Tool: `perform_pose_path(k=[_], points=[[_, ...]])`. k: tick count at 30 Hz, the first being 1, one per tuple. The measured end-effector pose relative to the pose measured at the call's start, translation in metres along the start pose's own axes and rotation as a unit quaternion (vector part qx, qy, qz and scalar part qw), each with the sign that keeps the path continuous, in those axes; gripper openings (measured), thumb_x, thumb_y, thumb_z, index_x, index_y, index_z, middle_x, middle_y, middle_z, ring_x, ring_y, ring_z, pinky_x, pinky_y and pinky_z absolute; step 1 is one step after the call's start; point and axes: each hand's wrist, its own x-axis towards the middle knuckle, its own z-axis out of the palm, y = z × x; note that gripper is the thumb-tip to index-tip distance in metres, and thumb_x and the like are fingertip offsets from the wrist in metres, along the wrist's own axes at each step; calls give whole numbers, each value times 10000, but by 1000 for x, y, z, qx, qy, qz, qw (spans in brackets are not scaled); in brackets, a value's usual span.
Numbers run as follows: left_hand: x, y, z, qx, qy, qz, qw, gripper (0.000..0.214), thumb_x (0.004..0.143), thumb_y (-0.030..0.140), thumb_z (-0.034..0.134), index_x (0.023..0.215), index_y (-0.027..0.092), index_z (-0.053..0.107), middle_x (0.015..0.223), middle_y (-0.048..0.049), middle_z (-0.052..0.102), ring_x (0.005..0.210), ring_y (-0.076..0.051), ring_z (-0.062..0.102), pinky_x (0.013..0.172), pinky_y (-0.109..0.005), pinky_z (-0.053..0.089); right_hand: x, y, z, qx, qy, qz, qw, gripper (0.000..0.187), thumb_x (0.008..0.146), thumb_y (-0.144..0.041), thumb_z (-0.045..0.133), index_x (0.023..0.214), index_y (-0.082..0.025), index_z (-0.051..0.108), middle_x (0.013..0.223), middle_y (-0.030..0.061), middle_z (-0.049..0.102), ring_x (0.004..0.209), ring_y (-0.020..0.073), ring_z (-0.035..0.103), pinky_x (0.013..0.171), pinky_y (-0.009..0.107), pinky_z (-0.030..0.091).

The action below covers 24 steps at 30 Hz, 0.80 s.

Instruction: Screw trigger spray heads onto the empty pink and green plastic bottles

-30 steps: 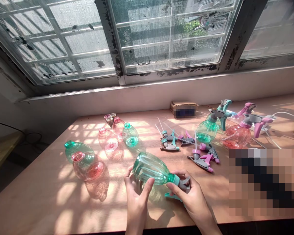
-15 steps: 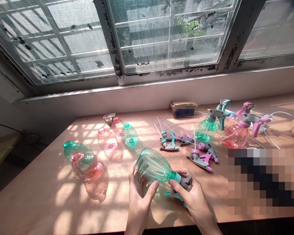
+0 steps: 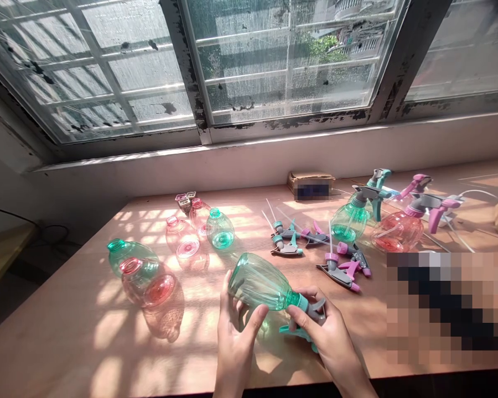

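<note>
A clear green spray bottle lies on its side in the air above the table, its base toward the upper left. My left hand cups the body near the base, fingers behind it and thumb along the lower side. My right hand grips the neck, where a grey and teal trigger head is fitted; its lower part is partly hidden by the fingers. A thin tube shows inside the bottle. Just beyond my right hand lie loose pink and grey trigger heads with tubes.
Headless red bottles and green bottles stand at the left and middle. Teal trigger heads lie behind the held bottle. Fitted green and red spray bottles stand at right. A cardboard box sits near the wall.
The held bottle has dipped very slightly at its base end. Both hands keep nearly the same place and grip; the other things have not moved.
</note>
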Motion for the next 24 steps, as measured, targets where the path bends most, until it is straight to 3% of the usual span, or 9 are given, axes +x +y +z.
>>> perform_pose_path(k=[3,8,12,16,19,24], points=[[3,-6,-2,1,-2,-3,1000,846,887,464,829,1619,360,417,1394,-77,712,1233,-271,707,1083,-391,532,1,-1,0,13,11,8,1000,440,730,-516,954,999,-227,760,620,-36,705,591,200,675,627,314,572],[1,-9,-2,-19,-1,14,1000,743,869,409,855,1533,388,520,1501,-76,643,1288,-284,685,1059,-379,573,3,3,-2,-7,8,3,1000,410,723,-529,958,923,-233,754,625,-33,715,588,202,699,636,310,569],[-4,-5,0,-45,0,31,999,767,847,445,877,1514,374,507,1532,-98,609,1295,-285,677,1018,-357,596,2,5,-2,0,11,-7,1000,412,728,-509,960,966,-231,770,678,-35,721,583,184,692,626,307,593],[0,-4,-2,-48,28,16,998,839,807,446,920,1514,343,480,1411,-98,681,1205,-247,711,977,-322,597,0,3,1,-1,-3,-8,1000,410,732,-503,961,958,-210,784,755,-5,742,629,186,677,618,320,625],[4,-6,-3,-50,37,15,998,794,818,432,914,1493,328,508,1331,-88,728,1165,-249,732,991,-347,588,-1,1,2,-5,-4,1,1000,418,738,-524,953,951,-205,786,729,-5,734,650,195,677,627,329,637],[6,-8,-6,-47,-3,-1,999,692,898,403,853,1511,313,544,1460,-85,692,1349,-271,649,1125,-358,504,0,1,2,-6,5,-2,1000,424,750,-532,945,975,-219,766,647,-34,714,611,184,688,625,293,592]])
